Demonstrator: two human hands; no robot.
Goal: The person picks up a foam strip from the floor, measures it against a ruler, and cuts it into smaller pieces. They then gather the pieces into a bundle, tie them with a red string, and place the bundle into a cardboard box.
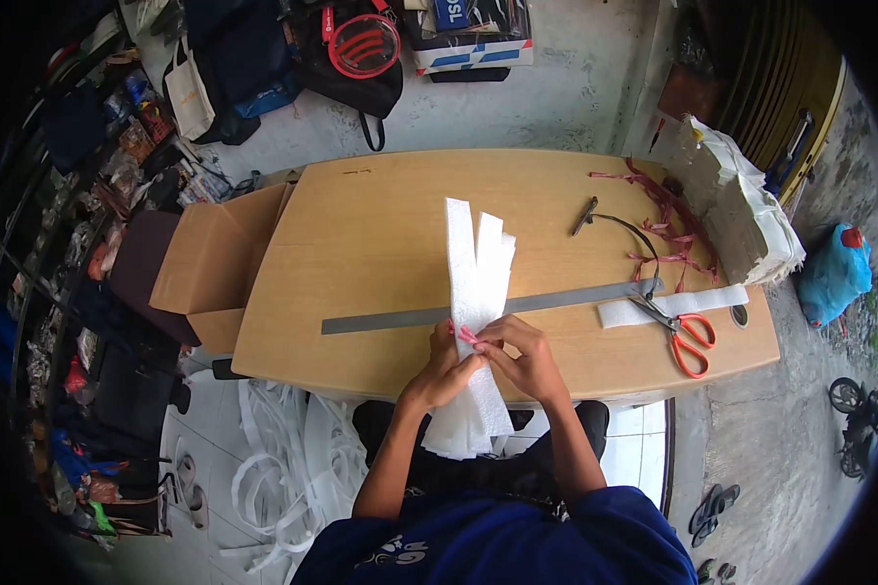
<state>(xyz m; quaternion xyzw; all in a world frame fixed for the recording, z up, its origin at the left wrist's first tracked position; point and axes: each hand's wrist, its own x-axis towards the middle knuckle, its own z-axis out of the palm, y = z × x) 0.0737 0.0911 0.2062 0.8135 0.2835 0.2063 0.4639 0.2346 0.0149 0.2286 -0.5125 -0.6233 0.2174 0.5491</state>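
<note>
A bundle of white foam strips (470, 273) stands out over the table's front edge, its upper ends fanned apart. Around its middle runs a pink tie (467, 334). My left hand (445, 370) is closed around the bundle just below the tie, with the thumb across the front. With fingers pinched together, my right hand (520, 353) grips the pink tie at the bundle's right side. The tie's ends are partly hidden by my fingers. Behind the bundle a long metal ruler (380, 322) lies across the table.
Orange-handled scissors (691, 341) lie at the right by a single foam strip (727, 298). Beyond them are pink ties (675, 214), a black cord (634, 229) and a large white-wrapped bundle (741, 200). A cardboard box (205, 258) stands left; foam scraps (283, 468) cover the floor.
</note>
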